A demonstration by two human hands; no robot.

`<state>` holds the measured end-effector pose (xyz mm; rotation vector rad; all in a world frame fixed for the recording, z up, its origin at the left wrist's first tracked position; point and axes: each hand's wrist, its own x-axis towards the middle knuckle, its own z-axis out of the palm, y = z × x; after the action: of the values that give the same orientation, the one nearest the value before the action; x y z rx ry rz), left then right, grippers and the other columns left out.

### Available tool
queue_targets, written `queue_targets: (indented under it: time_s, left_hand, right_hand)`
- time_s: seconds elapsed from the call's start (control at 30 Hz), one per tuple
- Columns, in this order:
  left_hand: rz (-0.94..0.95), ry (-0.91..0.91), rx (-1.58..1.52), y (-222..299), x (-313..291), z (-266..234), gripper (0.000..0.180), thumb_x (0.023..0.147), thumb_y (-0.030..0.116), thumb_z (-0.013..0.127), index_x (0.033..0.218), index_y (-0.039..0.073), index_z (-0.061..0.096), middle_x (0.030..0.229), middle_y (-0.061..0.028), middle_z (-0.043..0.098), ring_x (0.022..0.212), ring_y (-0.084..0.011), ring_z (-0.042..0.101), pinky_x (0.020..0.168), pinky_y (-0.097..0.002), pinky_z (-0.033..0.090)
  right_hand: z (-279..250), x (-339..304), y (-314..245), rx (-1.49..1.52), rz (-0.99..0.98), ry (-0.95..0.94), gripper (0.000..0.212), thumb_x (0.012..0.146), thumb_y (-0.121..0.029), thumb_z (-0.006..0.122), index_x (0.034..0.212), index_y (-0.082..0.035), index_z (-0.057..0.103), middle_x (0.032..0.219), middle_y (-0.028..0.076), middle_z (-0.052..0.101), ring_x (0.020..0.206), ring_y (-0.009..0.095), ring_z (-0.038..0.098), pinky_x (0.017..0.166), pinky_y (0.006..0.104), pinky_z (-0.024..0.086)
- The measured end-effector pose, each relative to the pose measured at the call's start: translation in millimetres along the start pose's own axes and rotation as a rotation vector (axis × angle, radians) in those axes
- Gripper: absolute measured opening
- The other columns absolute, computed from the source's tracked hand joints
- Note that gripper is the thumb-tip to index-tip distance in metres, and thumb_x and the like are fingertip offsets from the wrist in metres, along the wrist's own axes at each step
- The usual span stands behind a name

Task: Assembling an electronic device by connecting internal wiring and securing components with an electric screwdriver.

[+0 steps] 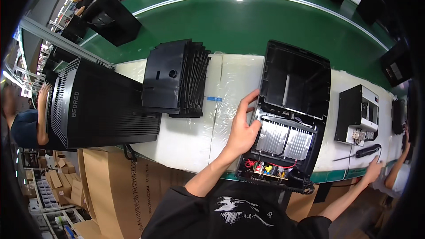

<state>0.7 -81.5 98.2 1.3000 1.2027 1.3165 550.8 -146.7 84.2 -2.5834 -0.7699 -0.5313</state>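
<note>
An opened black plastic housing (pixel 295 79) lies in front of me, with silver finned heat sinks (pixel 283 140) and a small circuit board with red wires (pixel 270 168) in its near half. My left hand (pixel 245 126) grips its left edge, thumb over the rim and fingers along the side. Off to the right, my right hand (pixel 374 169) is at the table's near edge, fingers apart and reaching toward the tail end of a black electric screwdriver (pixel 368 150). The screwdriver lies on the table with its thin shaft pointing left. Whether my fingertips touch its cord is hard to make out.
Left of the housing stand stacked black plastic panels (pixel 166 79) and a large black ribbed casing (pixel 102 106). A black and white device (pixel 357 114) is at the right. Beyond the white table runs a green conveyor (pixel 239 22) carrying black units. Cardboard boxes (pixel 113 186) stand below; co-workers are at both sides.
</note>
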Motion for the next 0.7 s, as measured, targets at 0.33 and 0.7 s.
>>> queue_targets:
  time_s: [0.33,0.7]
  left_hand:
    - [0.022,0.023,0.040,-7,2,6,0.066,0.065,-0.003,0.043,0.131,0.003,0.038,0.133,-0.0125,0.040,0.126,-0.0251,0.036,0.101,-0.0390,0.032]
    - [0.009,0.000,0.037,1,3,10,0.069,0.063,-0.007,0.039,0.131,-0.002,0.035,0.136,-0.0151,0.036,0.130,-0.0266,0.030,0.106,-0.0358,0.021]
  right_hand:
    - [126,40,54,0.297,0.339,-0.468,0.067,0.072,-0.049,0.059,0.101,0.011,0.059,0.091,0.020,0.064,0.085,0.025,0.060,0.077,0.0361,0.045]
    - [-56,-43,-17,1.317,0.053,0.335,0.016,0.080,-0.014,0.056,0.086,0.000,0.050,0.077,0.005,0.054,0.065,0.016,0.053,0.060,0.0282,0.046]
